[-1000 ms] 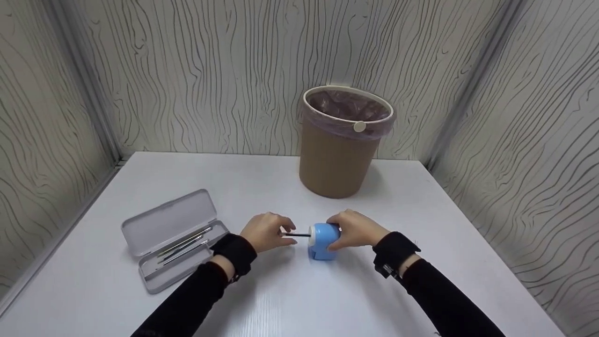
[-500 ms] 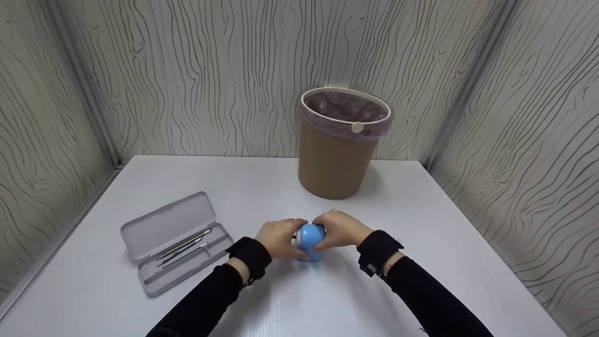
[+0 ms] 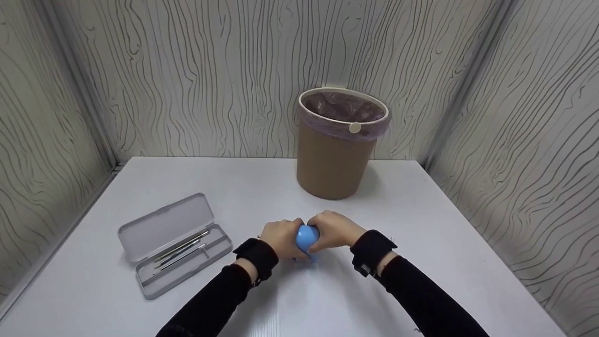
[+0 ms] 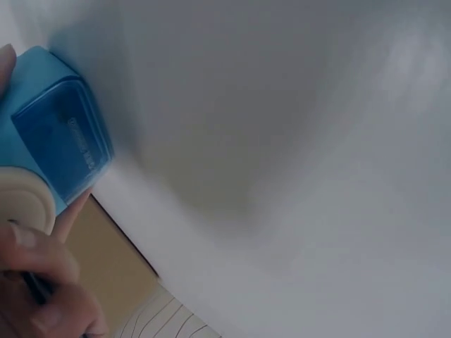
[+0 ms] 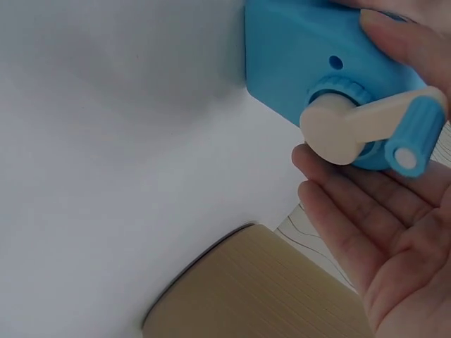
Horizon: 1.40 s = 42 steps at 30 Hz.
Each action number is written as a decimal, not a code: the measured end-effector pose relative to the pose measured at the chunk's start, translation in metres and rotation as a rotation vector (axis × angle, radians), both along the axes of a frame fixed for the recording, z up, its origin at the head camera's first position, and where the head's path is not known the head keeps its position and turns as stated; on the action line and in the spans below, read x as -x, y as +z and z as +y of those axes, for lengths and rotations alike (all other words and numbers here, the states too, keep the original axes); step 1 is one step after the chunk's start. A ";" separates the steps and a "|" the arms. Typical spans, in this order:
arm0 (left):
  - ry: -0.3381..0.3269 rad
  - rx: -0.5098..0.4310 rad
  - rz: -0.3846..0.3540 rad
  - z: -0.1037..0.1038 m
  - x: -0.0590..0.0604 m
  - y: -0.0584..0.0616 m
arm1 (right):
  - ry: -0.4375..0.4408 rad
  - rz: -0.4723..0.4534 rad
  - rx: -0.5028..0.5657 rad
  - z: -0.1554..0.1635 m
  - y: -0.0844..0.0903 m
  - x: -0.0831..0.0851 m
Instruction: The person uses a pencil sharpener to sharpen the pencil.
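Fingers (image 3: 323, 220) of the right hand (image 3: 331, 230) curl over the top and far side of a blue pencil sharpener (image 3: 306, 238), clamped on its body; in the right wrist view the palm lies open just beside the crank. The left hand (image 3: 282, 238) pinches a dark pencil (image 4: 32, 289), fingers together, pressed up against the sharpener's cream front face. The sharpener is a small rounded blue box with a translucent blue shavings drawer (image 4: 60, 144) and a cream crank handle (image 5: 366, 134) tipped with a blue knob. It sits on the white table (image 3: 421, 224), near the front middle. To the left lies an open grey pencil case (image 3: 175, 243) holding pencils. Behind stands a tan wastebasket (image 3: 334, 154) lined with a bag.
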<state>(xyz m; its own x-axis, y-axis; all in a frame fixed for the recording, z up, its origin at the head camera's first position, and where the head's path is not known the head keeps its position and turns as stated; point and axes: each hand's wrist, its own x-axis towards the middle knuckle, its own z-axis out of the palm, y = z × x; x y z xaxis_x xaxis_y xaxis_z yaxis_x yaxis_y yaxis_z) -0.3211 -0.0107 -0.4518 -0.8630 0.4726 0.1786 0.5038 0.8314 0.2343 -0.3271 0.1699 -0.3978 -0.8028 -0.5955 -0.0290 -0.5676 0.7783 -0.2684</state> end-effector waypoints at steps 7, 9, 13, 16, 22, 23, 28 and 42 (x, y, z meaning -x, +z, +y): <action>0.000 -0.027 -0.042 0.000 0.000 0.002 | 0.002 0.007 0.006 0.001 0.000 -0.001; -0.014 -0.030 -0.031 -0.001 -0.001 0.001 | 0.034 0.017 0.019 0.003 0.000 -0.001; -0.026 -0.032 -0.012 -0.001 0.000 0.000 | 0.055 0.009 0.057 0.013 0.002 -0.004; -0.014 -0.025 -0.022 -0.001 0.001 0.000 | 0.022 -0.021 0.085 0.021 0.007 -0.009; 0.020 -0.020 -0.105 0.002 0.002 0.002 | 0.032 -0.035 0.117 0.042 0.014 -0.021; 0.022 -0.023 -0.118 0.002 0.002 0.002 | 0.043 -0.029 0.125 0.045 0.014 -0.024; 0.016 -0.040 -0.146 0.003 0.001 0.003 | 0.085 0.004 0.159 0.053 0.012 -0.032; -0.030 0.003 -0.074 0.001 0.004 0.002 | 0.079 0.267 0.152 0.051 0.006 -0.038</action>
<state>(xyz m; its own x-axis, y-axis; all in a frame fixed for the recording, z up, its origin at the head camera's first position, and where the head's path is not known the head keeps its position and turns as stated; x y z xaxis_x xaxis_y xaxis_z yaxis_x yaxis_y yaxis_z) -0.3253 -0.0102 -0.4499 -0.8590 0.4993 0.1132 0.5103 0.8169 0.2690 -0.2886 0.2208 -0.3921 -0.7210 -0.6379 0.2708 -0.6910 0.6912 -0.2116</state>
